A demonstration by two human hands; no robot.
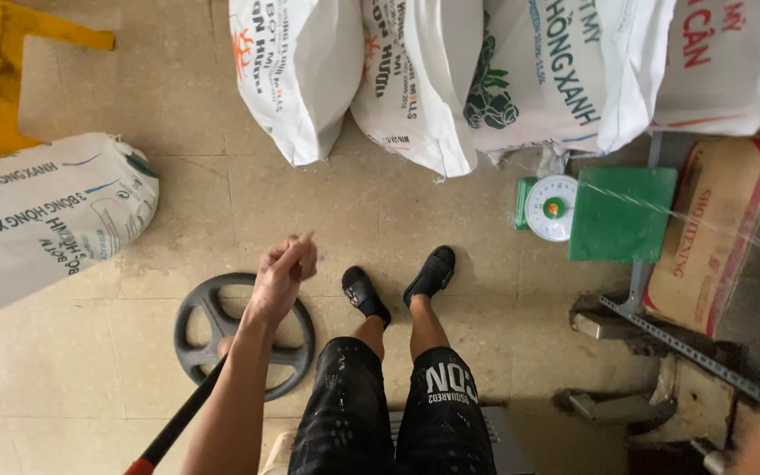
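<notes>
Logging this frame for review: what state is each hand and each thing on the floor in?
left hand: raised over the floor, fingers closed on something thin, unclear what
right hand: not in view
weight plate: flat on the floor
black rod: slanted, its end at the plate
dial scale: green pan bare
standing sacks: full, upright
side sack: lying down

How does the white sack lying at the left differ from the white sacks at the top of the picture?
The left sack lies alone on its side on the floor, away from the green scale. The top sacks crowd side by side in a row, just behind that scale. All are white, full and printed. The left hand is raised between them, touching neither.
</notes>
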